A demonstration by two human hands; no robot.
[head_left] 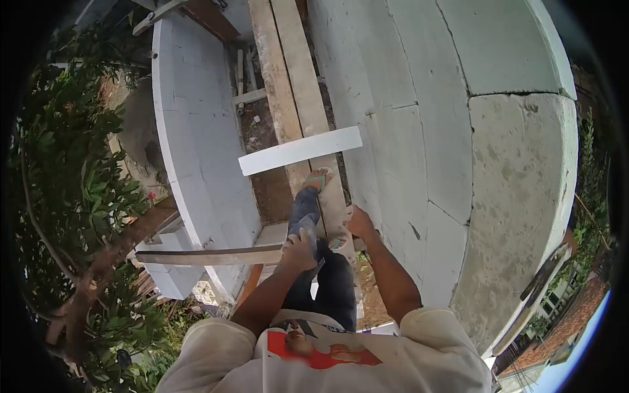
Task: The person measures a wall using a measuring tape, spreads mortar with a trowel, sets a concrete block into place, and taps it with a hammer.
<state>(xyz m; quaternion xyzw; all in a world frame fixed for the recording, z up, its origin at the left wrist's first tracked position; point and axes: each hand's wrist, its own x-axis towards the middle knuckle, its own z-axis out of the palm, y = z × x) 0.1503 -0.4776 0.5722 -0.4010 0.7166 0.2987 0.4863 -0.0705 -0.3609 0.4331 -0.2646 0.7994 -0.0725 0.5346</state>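
My left hand [299, 251] is closed in front of my knee, around a grey, flat-looking object [309, 226] whose kind I cannot make out. My right hand [359, 223] has its fingers curled, close to the wall and the right edge of the planks; whatever it may grip is hidden. Ahead of both hands a long white block [301, 150] lies crosswise over the wooden planks [308, 85]. My sandalled foot [319, 178] stands on the planks just behind that block.
A tall wall of pale blocks [419, 150] rises on the right, and a lower white block wall [203, 144] runs along the left. A wooden bar [209, 256] crosses at the left near my arm. Ground shows far below the planks. Tree branches [98, 275] crowd the left.
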